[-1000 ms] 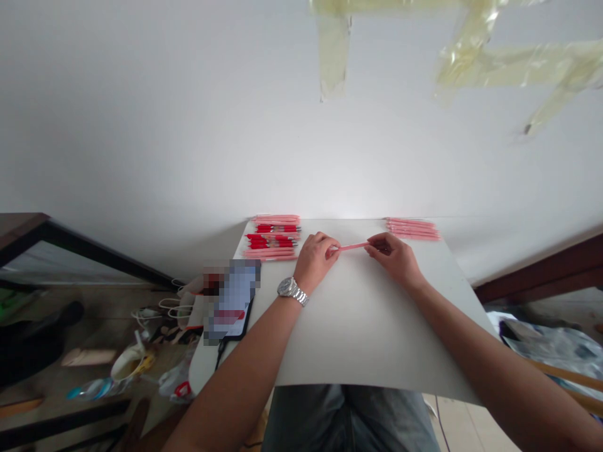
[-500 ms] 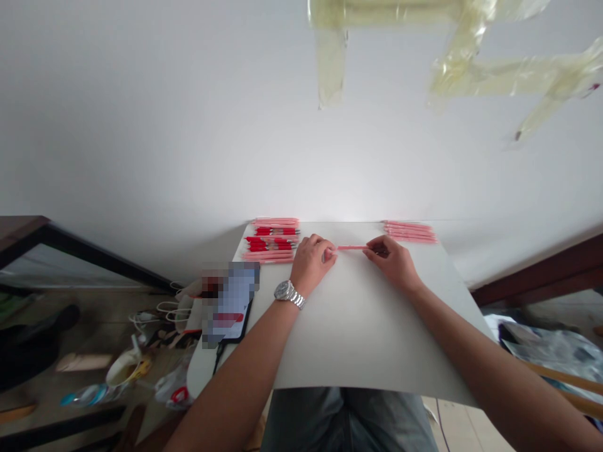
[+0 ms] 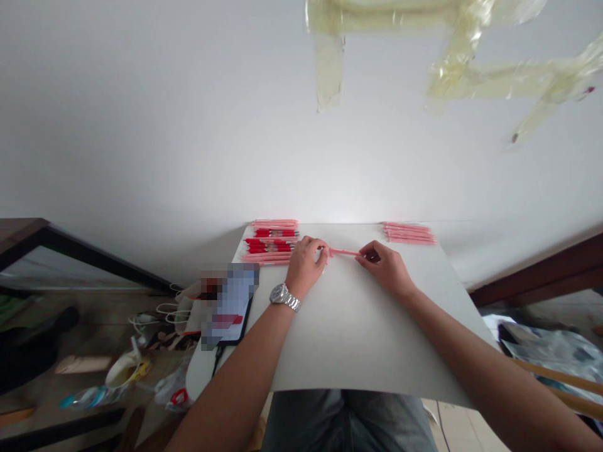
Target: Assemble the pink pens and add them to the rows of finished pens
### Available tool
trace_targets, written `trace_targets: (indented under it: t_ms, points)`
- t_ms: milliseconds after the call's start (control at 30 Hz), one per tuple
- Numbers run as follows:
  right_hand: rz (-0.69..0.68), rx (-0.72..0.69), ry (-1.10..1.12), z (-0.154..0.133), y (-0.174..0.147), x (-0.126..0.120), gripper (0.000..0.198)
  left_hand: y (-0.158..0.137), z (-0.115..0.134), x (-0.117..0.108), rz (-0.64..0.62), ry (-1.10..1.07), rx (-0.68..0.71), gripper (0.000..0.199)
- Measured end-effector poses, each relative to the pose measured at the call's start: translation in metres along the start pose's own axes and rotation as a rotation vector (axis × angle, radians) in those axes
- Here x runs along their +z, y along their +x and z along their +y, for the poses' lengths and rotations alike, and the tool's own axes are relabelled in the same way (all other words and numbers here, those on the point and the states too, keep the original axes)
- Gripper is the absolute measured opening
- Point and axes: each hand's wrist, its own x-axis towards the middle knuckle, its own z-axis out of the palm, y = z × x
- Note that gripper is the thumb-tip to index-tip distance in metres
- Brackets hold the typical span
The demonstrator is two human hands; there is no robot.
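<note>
Between my hands runs a slim pink pen-like stick (image 3: 345, 252), held just above or on the white table; its exact kind is too small to make out. My left hand (image 3: 306, 265) pinches its left end with thumb and forefinger. At its right end, the fingertips of my right hand (image 3: 384, 267) are closed on it. Left of my left hand lie several red pens (image 3: 271, 245) with dark tips, between rows of similar pink sticks (image 3: 267, 258). Another row of pink sticks (image 3: 409, 233) lies beyond my right hand.
The white table (image 3: 372, 339) stands against a wall. A phone (image 3: 233, 304), partly blurred out, lies at its left edge with a cable plugged in. Cables, a cup (image 3: 123, 369) and a plastic bottle (image 3: 87, 398) are lower left. Plastic bags (image 3: 558, 348) sit at right.
Both hands have shifted slightly left and towards me, still on the pink stick. The stick now slants a little, its right end nearer me.
</note>
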Motion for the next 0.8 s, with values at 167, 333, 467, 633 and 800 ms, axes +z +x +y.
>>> trace_targets:
  t_ms: [167, 333, 467, 633, 800]
  points:
    - [0.019, 0.010, -0.003, 0.000, -0.001, -0.001, 0.017, 0.001, -0.002, -0.001, 0.029, 0.006, -0.012, 0.012]
    - [0.066, 0.037, 0.024, 0.002, 0.000, -0.004, 0.022, 0.001, -0.003, -0.001, 0.049, -0.009, -0.017, 0.013]
    - [0.098, 0.064, 0.057, 0.005, -0.001, -0.003, 0.027, 0.001, 0.000, -0.003, 0.056, -0.029, 0.009, 0.012]
    - [0.066, 0.073, 0.138, 0.006, -0.001, 0.000, 0.033, 0.000, 0.007, -0.005, 0.023, -0.082, 0.086, 0.019]
    - [0.043, 0.016, 0.203, 0.005, -0.001, 0.002, 0.036, 0.000, 0.012, -0.007, -0.088, -0.074, 0.138, 0.020]
